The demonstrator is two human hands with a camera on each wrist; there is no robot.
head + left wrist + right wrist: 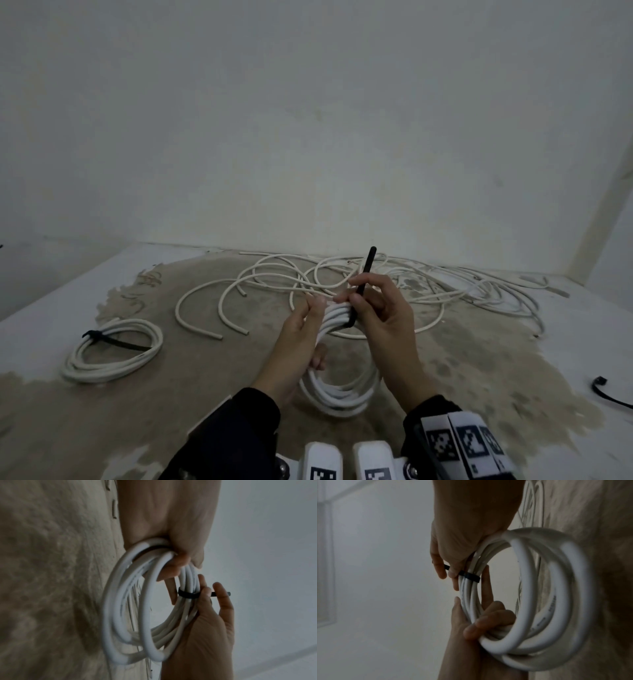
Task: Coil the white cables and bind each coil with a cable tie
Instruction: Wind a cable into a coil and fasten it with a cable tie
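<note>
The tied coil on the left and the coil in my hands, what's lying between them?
In the head view, two loose white cable ends lie on the stained surface between the tied coil and the held coil.

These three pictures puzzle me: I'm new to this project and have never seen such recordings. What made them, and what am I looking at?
No machine here: a person works bare-handed, wearing three cameras. The wide picture comes from the head, looking down at a stained floor. The other two come from the wrists, looking along each hand. The left hand grips a coil of white cable, fingers hooked through it. The right hand pinches the tail of a black cable tie that is wrapped round the coil. On the floor to the left lies a finished coil, already tied. Behind the hands sprawl loose white cables, and a spare black tie lies at the right edge.
</note>
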